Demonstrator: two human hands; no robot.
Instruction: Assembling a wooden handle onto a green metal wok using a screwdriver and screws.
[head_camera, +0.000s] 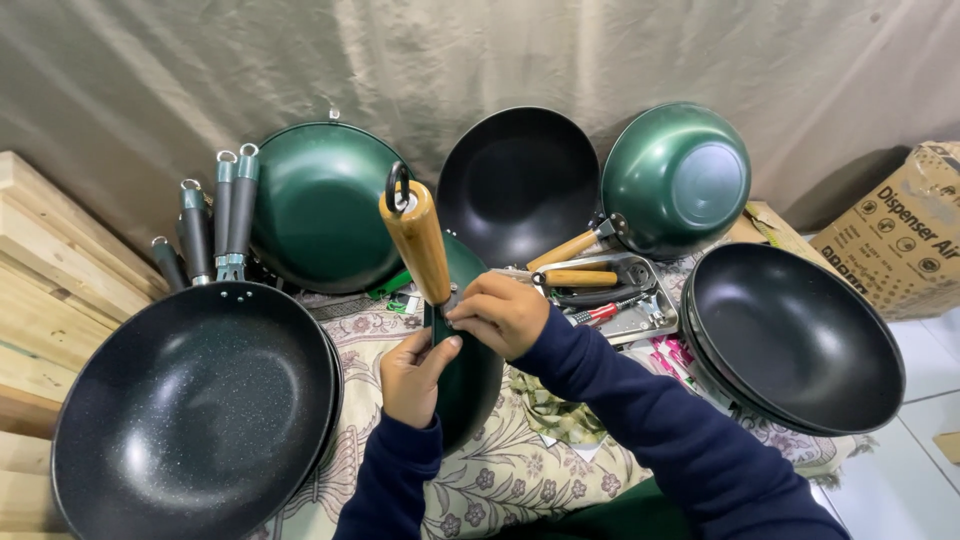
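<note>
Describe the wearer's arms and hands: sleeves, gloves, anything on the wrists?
Both arms wear long dark navy sleeves of a soft knit-looking fabric, ending in snug ribbed cuffs at the wrists. The left hand and right hand are bare: no gloves, and no rings, watch or bands show. No markings or logos show on the sleeves.

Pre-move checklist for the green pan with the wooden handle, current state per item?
1. Left hand grips the green pan at its rim: ok.
2. Right hand sits at the joint where the wooden handle meets the pan: ok.
3. Handle points up and away, clear of the other pans: ok.
4. Handle fastened tight: cannot tell, the right hand covers the joint.
5. Tool tray with a red-handled tool lies just right of the hands: ok.
6. Stacked black pans to the left stand apart from the held pan: ok.
</note>
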